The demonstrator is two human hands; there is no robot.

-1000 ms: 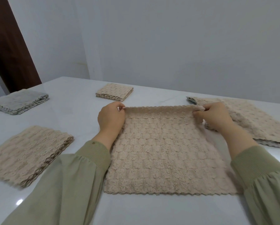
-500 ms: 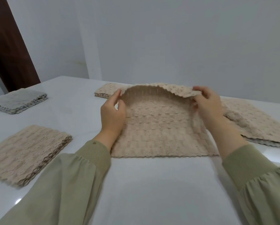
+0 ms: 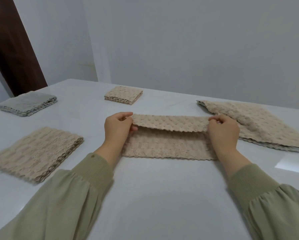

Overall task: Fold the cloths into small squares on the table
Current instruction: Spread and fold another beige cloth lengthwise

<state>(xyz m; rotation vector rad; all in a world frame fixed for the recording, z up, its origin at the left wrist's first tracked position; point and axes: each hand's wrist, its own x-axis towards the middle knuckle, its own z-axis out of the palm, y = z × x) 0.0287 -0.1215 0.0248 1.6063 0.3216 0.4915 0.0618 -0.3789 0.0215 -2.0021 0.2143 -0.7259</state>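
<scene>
Centrally, beige textured cloth, far edge pinched in left hand and right hand.

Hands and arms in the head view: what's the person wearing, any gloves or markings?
No gloves: the left hand and right hand are bare, with no rings or watch visible. Both arms wear loose sage-green long sleeves, the left sleeve and right sleeve, gathered into ribbed knit cuffs at the wrists. The left cuff carries a tiny dark mark; too small to identify.
</scene>
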